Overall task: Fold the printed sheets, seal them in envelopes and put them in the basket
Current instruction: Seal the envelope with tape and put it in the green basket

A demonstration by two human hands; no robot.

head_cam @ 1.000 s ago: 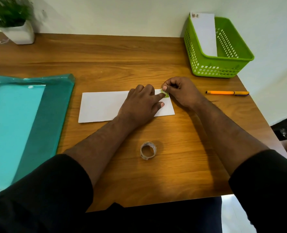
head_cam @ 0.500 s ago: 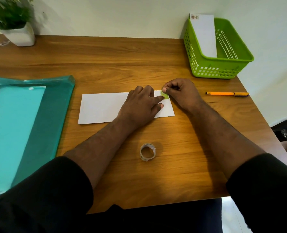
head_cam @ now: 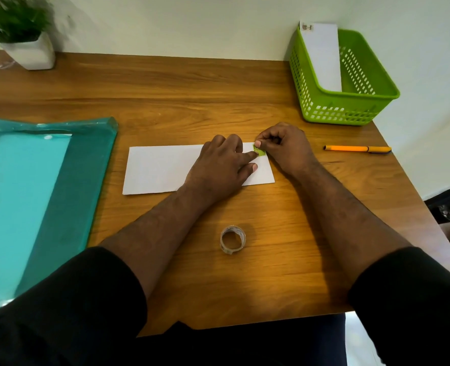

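Observation:
A white envelope (head_cam: 160, 169) lies flat on the wooden table (head_cam: 192, 107). My left hand (head_cam: 218, 165) rests on its right part, forefinger stretched to a small green stamp (head_cam: 258, 150) at the envelope's top right corner. My right hand (head_cam: 284, 149) has its fingers curled and pinches the stamp's upper edge. At the back right stands a green basket (head_cam: 350, 109) with one white envelope (head_cam: 321, 56) leaning inside it.
A small roll of clear tape (head_cam: 231, 239) lies near the front of the table. An orange pen (head_cam: 357, 149) lies to the right of my hands. A teal plastic folder (head_cam: 34, 194) covers the left side. A potted plant (head_cam: 23, 35) stands at the back left.
Both hands stay on the envelope's top right corner with the stamp; only small finger shifts show. Nothing else has moved.

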